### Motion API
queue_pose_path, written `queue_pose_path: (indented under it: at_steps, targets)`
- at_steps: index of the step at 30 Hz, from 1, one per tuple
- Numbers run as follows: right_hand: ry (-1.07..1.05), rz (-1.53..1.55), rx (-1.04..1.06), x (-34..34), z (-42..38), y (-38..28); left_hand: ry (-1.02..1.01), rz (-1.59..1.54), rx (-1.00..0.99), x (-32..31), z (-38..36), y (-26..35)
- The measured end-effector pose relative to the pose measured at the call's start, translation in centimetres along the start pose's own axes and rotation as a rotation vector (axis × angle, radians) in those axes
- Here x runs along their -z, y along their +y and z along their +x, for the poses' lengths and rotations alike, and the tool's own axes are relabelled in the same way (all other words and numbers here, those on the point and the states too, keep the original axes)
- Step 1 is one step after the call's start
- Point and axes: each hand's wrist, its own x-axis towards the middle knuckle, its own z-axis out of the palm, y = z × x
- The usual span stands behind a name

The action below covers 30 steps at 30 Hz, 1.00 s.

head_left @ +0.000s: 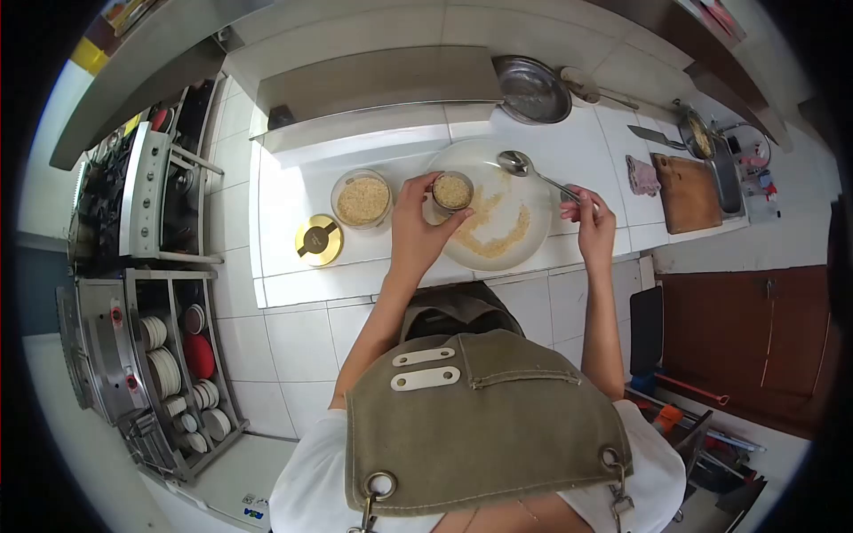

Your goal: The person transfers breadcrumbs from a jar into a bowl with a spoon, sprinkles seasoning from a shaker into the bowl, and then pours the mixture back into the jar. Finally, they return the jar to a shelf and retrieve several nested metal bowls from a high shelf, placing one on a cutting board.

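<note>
A small metal cup (452, 192) is gripped by the left hand (416, 229), the fingers being curled closed around its side wall; the cup is held over the left part of a white plate (533, 200) and is filled close to the rim with pale grain. A spoon (533, 171) is held by the right hand (591, 216), the fingers being pinched shut on the end of the handle; the bowl of the spoon is positioned over the upper area of the plate. Loose grain is spread in a curved band across the centre and lower part of the plate. The plate is supported on the white tiled bench (293, 195). A glass jar (362, 199), lid removed and filled with the same pale grain, is located just left of the plate. A gold lid (318, 240) is laid flat on the bench, near the jar on its lower left. A metal pan (531, 89) is placed further back on the bench.
</note>
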Motion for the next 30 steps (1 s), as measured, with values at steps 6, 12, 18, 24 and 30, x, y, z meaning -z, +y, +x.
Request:
queue_pose_path:
  at_steps: [6, 12, 18, 24, 30]
  targets:
    - [-0.237, 0.197, -0.176, -2.7, 0.4, 2.0, 0.010, -0.028, -0.022, 0.7, 0.4, 0.8]
    - [-0.494, 0.122, -0.132, -2.3, -1.1, 1.0, 0.003, -0.013, -0.006, 0.7, -0.2, 0.6]
    - [-0.375, 0.118, -0.094, 1.7, -1.1, 2.8, -0.024, -0.017, -0.014, 0.8, -0.5, 0.3]
    - [-0.116, 0.204, -0.191, 1.0, -0.6, 5.5, -0.038, -0.009, 0.013, 0.6, -0.8, 1.0]
    - [-0.277, 0.237, -0.268, 0.3, -4.5, 4.8, -0.026, -0.020, 0.017, 0.7, -1.1, 0.8]
